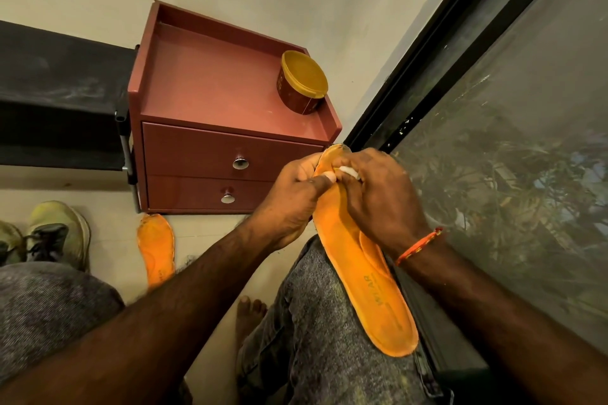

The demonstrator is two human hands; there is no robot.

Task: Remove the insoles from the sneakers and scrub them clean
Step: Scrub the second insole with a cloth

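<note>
An orange insole point(371, 289) lies lengthwise along my right thigh, heel end toward me. My left hand point(289, 200) grips its toe end from the left, thumb on top. My right hand point(378, 197) bears down on the same end, fingers curled round a small white thing point(348, 171) that I cannot identify. A second orange insole point(156, 246) lies flat on the floor in front of the cabinet. Two yellowish sneakers point(56, 233) stand on the floor at the left edge.
A red-brown two-drawer cabinet point(210, 148) stands against the wall, with a lidded yellow-topped tub point(302, 82) on its top tray. A black rack point(59, 102) is on its left. A dark-framed glass pane point(493, 108) runs along my right. My bare foot point(250, 312) is on the floor.
</note>
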